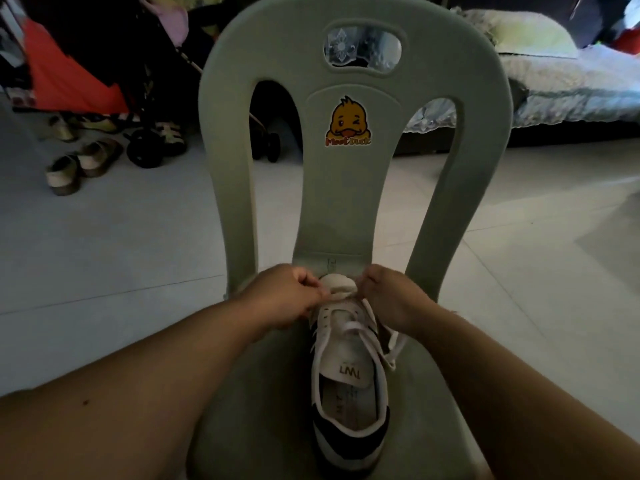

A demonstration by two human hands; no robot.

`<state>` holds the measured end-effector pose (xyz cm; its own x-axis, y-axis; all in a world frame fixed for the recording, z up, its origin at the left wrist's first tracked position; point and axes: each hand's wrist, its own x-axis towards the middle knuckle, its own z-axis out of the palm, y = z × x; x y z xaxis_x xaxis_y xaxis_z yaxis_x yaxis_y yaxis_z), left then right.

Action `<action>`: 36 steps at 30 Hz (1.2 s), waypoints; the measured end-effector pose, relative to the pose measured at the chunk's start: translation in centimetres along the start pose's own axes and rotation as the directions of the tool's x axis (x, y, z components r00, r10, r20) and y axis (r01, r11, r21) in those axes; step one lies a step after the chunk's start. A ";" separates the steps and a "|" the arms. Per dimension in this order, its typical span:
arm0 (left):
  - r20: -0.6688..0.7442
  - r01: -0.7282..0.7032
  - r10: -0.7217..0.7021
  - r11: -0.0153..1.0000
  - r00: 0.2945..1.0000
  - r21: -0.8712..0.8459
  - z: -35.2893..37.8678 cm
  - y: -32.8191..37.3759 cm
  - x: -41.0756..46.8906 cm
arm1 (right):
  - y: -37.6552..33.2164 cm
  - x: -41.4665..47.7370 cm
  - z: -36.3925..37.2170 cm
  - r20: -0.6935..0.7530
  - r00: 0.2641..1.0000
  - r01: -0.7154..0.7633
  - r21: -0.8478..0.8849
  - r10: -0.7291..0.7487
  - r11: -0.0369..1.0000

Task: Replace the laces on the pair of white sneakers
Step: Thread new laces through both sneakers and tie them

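While fingers (pixel 309 283) pinch the lace (pixel 350 326), sticker (pixel 348 123) reads "Meet Duck".

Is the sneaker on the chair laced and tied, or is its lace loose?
Loose and untied: the lace trails slack off the sneaker, while the left hand and right hand pinch it near the toe.

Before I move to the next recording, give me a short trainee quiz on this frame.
1. True or false: the toe of the sneaker points at the back of the chair.
2. Where do the left hand and right hand work? A heel, B toe end, C tongue label.
3. Fill in: the sticker shows a ____.
Key: 1 true; 2 B, both pinch the lace there; 3 duck.
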<state>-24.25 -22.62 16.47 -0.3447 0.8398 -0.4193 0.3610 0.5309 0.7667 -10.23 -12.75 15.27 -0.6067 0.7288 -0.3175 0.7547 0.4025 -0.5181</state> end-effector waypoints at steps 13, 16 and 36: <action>0.018 0.006 -0.011 0.968 1.000 0.250 2.7 -0.5 -0.2 | 0.4 3.1 3.0 -0.196 0.980 0.055 0.048 -0.044 0.997; -0.024 0.010 -0.004 0.964 1.000 0.266 2.6 -0.4 -0.2 | 0.2 4.1 2.7 -0.130 0.991 -0.025 0.053 0.032 0.998; -0.027 -0.157 0.194 0.863 0.981 0.480 -0.8 -1.9 -1.5 | -1.1 -4.8 -1.6 0.176 0.978 0.099 0.086 -0.113 0.991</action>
<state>-25.10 -24.94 16.01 -0.2918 0.9234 -0.2495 0.7814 0.3806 0.4946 -7.76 -15.85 18.66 -0.7222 0.5699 -0.3919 0.6669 0.4236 -0.6130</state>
